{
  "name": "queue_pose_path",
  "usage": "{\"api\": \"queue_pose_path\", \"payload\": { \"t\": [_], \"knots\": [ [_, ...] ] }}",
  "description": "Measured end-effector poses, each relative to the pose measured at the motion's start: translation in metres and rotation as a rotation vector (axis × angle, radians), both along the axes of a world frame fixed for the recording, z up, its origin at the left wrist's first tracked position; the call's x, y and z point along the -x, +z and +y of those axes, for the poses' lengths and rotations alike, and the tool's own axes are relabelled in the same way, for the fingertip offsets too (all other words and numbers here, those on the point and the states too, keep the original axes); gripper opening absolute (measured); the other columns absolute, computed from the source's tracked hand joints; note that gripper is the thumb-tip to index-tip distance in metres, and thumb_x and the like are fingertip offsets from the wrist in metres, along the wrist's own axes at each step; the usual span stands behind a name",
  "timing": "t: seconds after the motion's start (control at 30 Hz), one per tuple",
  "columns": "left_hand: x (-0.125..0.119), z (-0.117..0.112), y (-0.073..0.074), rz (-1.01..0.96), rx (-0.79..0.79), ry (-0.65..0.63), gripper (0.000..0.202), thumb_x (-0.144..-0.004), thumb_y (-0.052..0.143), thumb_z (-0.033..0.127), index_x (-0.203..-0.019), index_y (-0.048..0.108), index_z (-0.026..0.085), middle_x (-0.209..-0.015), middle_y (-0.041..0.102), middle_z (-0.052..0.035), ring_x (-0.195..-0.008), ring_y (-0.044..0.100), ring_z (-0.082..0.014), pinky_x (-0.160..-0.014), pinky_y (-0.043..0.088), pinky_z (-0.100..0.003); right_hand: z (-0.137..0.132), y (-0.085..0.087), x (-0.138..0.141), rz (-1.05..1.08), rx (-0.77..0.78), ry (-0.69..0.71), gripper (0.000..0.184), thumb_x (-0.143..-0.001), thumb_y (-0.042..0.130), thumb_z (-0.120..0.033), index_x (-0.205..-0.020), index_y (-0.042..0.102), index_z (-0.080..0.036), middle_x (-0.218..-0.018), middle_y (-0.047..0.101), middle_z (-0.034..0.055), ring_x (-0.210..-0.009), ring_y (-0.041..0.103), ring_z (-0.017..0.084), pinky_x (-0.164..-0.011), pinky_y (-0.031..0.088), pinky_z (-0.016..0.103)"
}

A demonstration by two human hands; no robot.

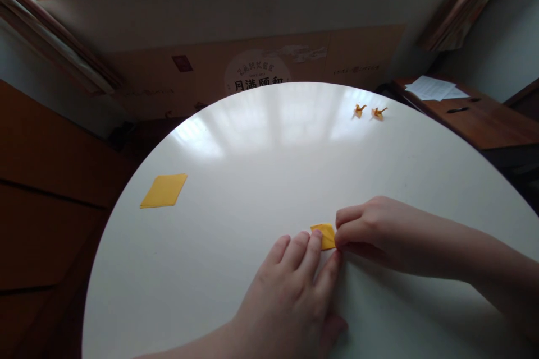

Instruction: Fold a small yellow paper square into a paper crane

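A small folded piece of yellow origami paper (pixel 328 236) lies on the white round table (pixel 252 196) between my hands. My left hand (pixel 290 286) rests with its fingers stretched out, and a fingertip presses on the paper's left part. At the paper's right edge, my right hand (pixel 366 230) has its fingers bent together in a pinch on it. The right fingertips partly hide that edge, and the thumb is mostly out of sight.
A stack of yellow paper squares (pixel 165 190) lies at the table's left. Two small folded paper cranes, one (pixel 359 111) beside the other (pixel 378 113), stand near the far right edge. A wooden cabinet (pixel 501 118) with white sheets (pixel 433 88) stands beyond.
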State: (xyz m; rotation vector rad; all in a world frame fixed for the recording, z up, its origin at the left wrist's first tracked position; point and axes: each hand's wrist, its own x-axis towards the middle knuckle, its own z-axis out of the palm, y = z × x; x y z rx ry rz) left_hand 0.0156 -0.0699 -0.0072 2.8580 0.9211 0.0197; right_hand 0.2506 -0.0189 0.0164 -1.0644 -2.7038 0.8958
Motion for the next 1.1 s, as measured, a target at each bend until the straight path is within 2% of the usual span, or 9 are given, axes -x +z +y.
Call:
{"api": "queue_pose_path", "payload": {
  "t": [0.07,0.2,0.33,0.43,0.53,0.7,0.93,1.1],
  "knots": [
    [0.001,0.000,0.000,-0.006,-0.006,0.001,0.066,-0.093,0.051,0.055,-0.145,0.046,0.015,-0.147,0.051,-0.0213,-0.128,0.052,-0.0393,-0.104,0.041,-0.052,0.003,-0.003,-0.005,0.058,0.041,-0.015,0.018,-0.092,0.058,-0.011,-0.085,0.071,-0.023,-0.086,0.069,-0.0020,-0.070,0.063,0.010,-0.064,0.042,0.020],
    [0.002,0.001,0.002,-0.015,0.014,0.003,0.063,-0.091,0.055,0.054,-0.140,0.051,0.015,-0.146,0.052,-0.0207,-0.127,0.053,-0.0395,-0.102,0.043,-0.052,0.009,-0.009,-0.010,0.155,0.012,-0.095,0.014,-0.094,0.059,-0.018,-0.092,0.073,-0.021,-0.090,0.070,0.0017,-0.076,0.065,0.012,-0.068,0.045,0.021],
    [0.001,0.003,0.003,-0.021,0.047,-0.003,0.062,-0.089,0.058,0.051,-0.138,0.053,0.012,-0.147,0.053,-0.0189,-0.126,0.053,-0.0377,-0.103,0.043,-0.049,0.011,-0.013,-0.007,0.154,0.023,-0.077,0.015,-0.094,0.060,-0.019,-0.092,0.075,-0.021,-0.088,0.070,0.0014,-0.072,0.064,0.012,-0.066,0.044,0.021],
    [0.000,0.002,0.001,-0.038,0.022,-0.002,0.067,-0.091,0.057,0.048,-0.144,0.048,0.008,-0.147,0.052,-0.0188,-0.126,0.053,-0.0371,-0.103,0.042,-0.048,0.009,-0.014,-0.003,0.127,0.021,-0.060,0.015,-0.093,0.061,-0.019,-0.089,0.075,-0.021,-0.086,0.070,0.0006,-0.070,0.063,0.011,-0.064,0.044,0.021],
    [0.000,0.002,0.000,-0.047,-0.005,-0.002,0.069,-0.092,0.055,0.048,-0.147,0.044,0.007,-0.146,0.054,-0.0182,-0.124,0.054,-0.0362,-0.103,0.042,-0.048,0.006,-0.013,-0.001,0.088,-0.012,-0.057,0.016,-0.092,0.060,-0.017,-0.088,0.074,-0.023,-0.084,0.070,-0.0008,-0.069,0.063,0.011,-0.063,0.042,0.021],
    [-0.002,0.003,0.000,-0.043,-0.013,-0.003,0.069,-0.093,0.053,0.050,-0.145,0.046,0.007,-0.141,0.058,-0.0165,-0.120,0.054,-0.0344,-0.101,0.041,-0.045,0.001,-0.014,0.003,0.045,-0.075,-0.083,0.019,-0.093,0.058,-0.016,-0.089,0.074,-0.024,-0.084,0.070,-0.0012,-0.066,0.062,0.011,-0.061,0.040,0.022],
    [-0.004,0.005,0.003,-0.023,0.030,0.009,0.069,-0.093,0.054,0.050,-0.146,0.045,0.007,-0.140,0.058,-0.0160,-0.119,0.052,-0.0343,-0.101,0.043,-0.046,-0.001,-0.016,0.013,0.012,-0.248,-0.100,0.021,-0.093,0.054,-0.015,-0.082,0.072,-0.021,-0.080,0.068,0.0016,-0.064,0.060,0.012,-0.059,0.038,0.023],
    [-0.003,0.003,0.006,-0.024,0.040,0.027,0.070,-0.093,0.053,0.051,-0.147,0.044,0.008,-0.141,0.056,-0.0163,-0.121,0.050,-0.0346,-0.103,0.043,-0.049,0.000,-0.020,0.013,0.037,-0.275,-0.136,0.020,-0.092,0.057,-0.012,-0.083,0.072,-0.021,-0.080,0.069,0.0006,-0.065,0.062,0.012,-0.060,0.041,0.023]
  ]
}}
